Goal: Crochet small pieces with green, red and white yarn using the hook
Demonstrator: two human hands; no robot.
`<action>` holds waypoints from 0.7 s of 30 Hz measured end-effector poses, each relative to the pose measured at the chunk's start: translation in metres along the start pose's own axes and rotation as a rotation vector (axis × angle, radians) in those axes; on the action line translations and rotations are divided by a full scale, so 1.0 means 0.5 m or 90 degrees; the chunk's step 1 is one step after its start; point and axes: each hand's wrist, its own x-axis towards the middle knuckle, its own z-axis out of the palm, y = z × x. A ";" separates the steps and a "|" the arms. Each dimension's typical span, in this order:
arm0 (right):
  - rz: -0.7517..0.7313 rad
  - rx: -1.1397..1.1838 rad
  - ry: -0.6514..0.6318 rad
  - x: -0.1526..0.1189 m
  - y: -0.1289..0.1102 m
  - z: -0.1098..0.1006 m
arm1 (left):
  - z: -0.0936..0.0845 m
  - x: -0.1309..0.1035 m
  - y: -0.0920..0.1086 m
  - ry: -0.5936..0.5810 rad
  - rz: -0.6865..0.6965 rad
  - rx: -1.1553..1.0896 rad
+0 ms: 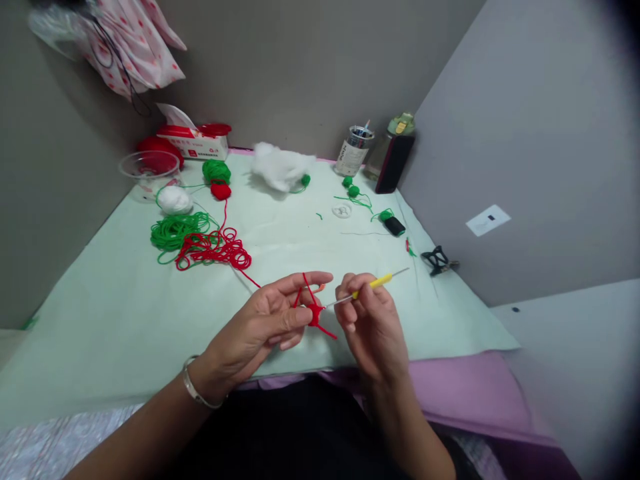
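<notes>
My left hand (280, 317) pinches a small piece of red crochet work (315, 315) between thumb and fingers. Red yarn loops over its raised index finger, and a short red tail hangs below the piece. An orange bit (319, 288), perhaps a stitch marker, shows behind the yarn. My right hand (373, 313) is closed around the yellow handle of a crochet hook (381, 281), whose metal tip meets the red piece's right edge. From the left hand, red yarn leads back to a loose red heap (215, 250) on the table.
Green yarn (180, 230), a white ball (175, 199) and a clear plastic cup (150, 175) lie to the left. White stuffing (280, 167) is at the back. A tin of tools (354, 152), a bottle (393, 157) and a black clip (438, 261) stand along the right side.
</notes>
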 end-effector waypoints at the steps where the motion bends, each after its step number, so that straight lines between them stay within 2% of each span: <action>1: 0.005 0.008 -0.017 -0.001 0.002 -0.001 | 0.001 0.001 -0.002 0.009 0.014 0.003; 3: -0.029 -0.026 -0.063 -0.004 0.009 -0.003 | 0.003 0.004 -0.007 0.042 0.051 0.033; 5: -0.121 -0.146 -0.090 -0.009 0.019 -0.004 | 0.004 0.005 -0.014 0.092 0.098 0.092; 8: -0.260 -0.330 -0.073 -0.018 0.029 -0.003 | 0.004 0.005 -0.022 0.158 0.135 0.171; 11: -0.305 -0.363 -0.058 -0.023 0.031 0.003 | 0.005 0.003 -0.023 0.183 0.137 0.192; 14: -0.327 -0.395 -0.054 -0.025 0.036 0.008 | 0.010 0.005 -0.024 0.186 0.141 0.169; 17: -0.442 -0.558 -0.032 -0.028 0.047 0.006 | 0.015 0.009 -0.027 0.191 0.138 0.104; 19: -0.517 -0.634 -0.018 -0.029 0.050 0.003 | 0.016 0.011 -0.025 0.173 0.090 0.024; 21: -0.493 -0.592 -0.005 -0.025 0.045 0.000 | 0.015 0.012 -0.021 0.145 0.038 -0.051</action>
